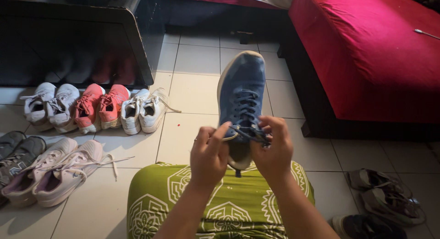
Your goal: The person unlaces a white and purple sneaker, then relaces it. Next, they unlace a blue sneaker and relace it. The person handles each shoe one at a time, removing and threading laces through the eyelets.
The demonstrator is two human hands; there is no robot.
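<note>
A blue sneaker (241,90) with dark blue laces is held up in front of me, toe pointing away, its heel over my lap in green patterned cloth (238,207). My left hand (208,154) grips the near left side of the shoe by the collar, fingers pinching at the lace. My right hand (274,147) holds the right side and pinches the laces near the top eyelets.
Pairs of shoes line the tiled floor at left: grey-white (48,104), coral (98,106), white (143,110), pale pink (55,170), dark grey (16,152). More worn shoes (387,200) lie at the right. A red-covered bed (371,51) stands at right, a dark cabinet (68,42) at left.
</note>
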